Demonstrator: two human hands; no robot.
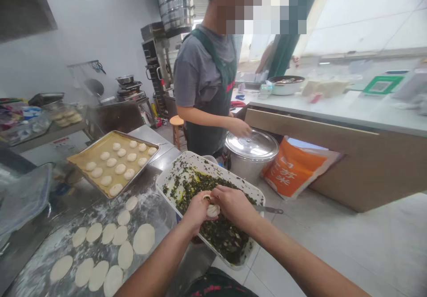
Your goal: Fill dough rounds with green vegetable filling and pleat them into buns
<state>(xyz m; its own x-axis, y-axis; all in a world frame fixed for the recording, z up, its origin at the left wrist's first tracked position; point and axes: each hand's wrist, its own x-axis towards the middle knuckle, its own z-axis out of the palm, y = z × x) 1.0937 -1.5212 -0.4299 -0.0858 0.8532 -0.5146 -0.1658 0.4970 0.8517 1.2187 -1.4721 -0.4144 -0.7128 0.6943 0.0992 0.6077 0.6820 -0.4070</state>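
My left hand (pixel 196 212) cups a pale round of dough (pixel 212 210) above a white tray (pixel 187 166) heaped with dark green chopped filling (pixel 203 186). My right hand (pixel 233 206) sits close beside it, fingers pinching the dough's upper edge. A metal utensil handle (pixel 270 210) sticks out over the tray's right rim. To the left, flat dough rounds (pixel 144 239) lie on a floured steel table (pixel 156 157).
A baking sheet (pixel 90 152) of dough balls stands on the steel table. Beyond the tray, a co-worker's hand (pixel 242 128) rests near a lidded steel pot (pixel 250 152). An orange sack (pixel 293 168) leans against a wooden counter (pixel 367 154).
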